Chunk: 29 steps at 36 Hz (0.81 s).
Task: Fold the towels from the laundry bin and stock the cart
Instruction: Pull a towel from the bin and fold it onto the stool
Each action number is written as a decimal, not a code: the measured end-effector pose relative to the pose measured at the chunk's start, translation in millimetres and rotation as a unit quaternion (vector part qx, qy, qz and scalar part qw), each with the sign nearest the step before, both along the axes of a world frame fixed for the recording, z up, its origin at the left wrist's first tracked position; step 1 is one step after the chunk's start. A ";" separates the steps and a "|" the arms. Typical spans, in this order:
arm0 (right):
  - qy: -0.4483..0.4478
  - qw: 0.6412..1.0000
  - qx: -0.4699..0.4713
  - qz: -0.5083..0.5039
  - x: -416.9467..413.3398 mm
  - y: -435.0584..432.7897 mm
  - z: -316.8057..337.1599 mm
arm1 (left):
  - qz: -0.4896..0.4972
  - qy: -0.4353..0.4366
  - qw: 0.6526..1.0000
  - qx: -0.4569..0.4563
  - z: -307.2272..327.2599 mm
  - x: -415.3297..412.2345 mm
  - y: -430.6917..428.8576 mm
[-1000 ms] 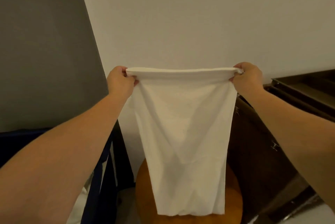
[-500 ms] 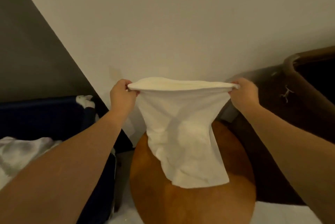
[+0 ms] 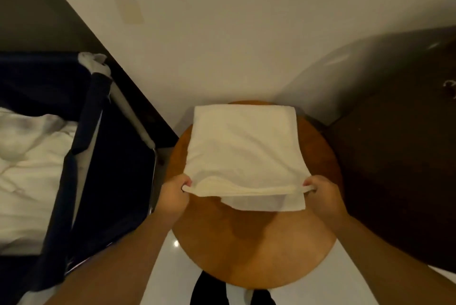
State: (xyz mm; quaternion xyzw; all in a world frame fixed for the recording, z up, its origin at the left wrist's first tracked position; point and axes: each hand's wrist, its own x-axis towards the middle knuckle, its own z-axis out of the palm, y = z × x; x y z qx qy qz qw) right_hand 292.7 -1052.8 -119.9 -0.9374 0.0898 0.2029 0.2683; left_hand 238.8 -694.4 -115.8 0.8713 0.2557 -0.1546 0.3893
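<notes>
White towel (image 3: 243, 146) being pinched at near corners by L hand (image 3: 172, 196) & R hand (image 3: 323, 193); edges best kept flush on wooden stool (image 3: 259, 243).

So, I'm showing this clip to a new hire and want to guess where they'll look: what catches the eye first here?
First the white towel at centre, spread over a round wooden stool, with the left hand and right hand each pinching a near corner. Next comes the laundry bin at the left, dark blue, with white laundry heaped inside.
</notes>
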 end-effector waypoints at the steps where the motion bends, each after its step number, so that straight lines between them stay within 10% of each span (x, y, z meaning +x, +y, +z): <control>1: 0.003 1.000 -0.006 0.004 -3.7 -1.9 -2.6 | 0.021 0.013 1.000 -0.014 -2.3 -2.6 -3.3; 6: 0.075 0.994 -0.057 0.051 -19.9 -12.8 -32.7 | 0.145 0.168 0.972 -0.078 -21.3 -2.4 -17.3; 8: 0.114 0.986 -0.093 0.073 -22.8 -12.5 -42.3 | 0.009 0.206 0.978 0.037 -29.4 -0.1 -15.7; 13: 0.047 0.985 -0.106 0.128 0.7 18.9 -39.4 | -0.219 -0.068 0.959 0.164 -50.7 20.9 -26.2; 29: 0.007 0.946 -0.188 0.263 13.0 90.0 -140.8 | -0.362 0.014 0.896 0.257 -141.0 70.9 -70.0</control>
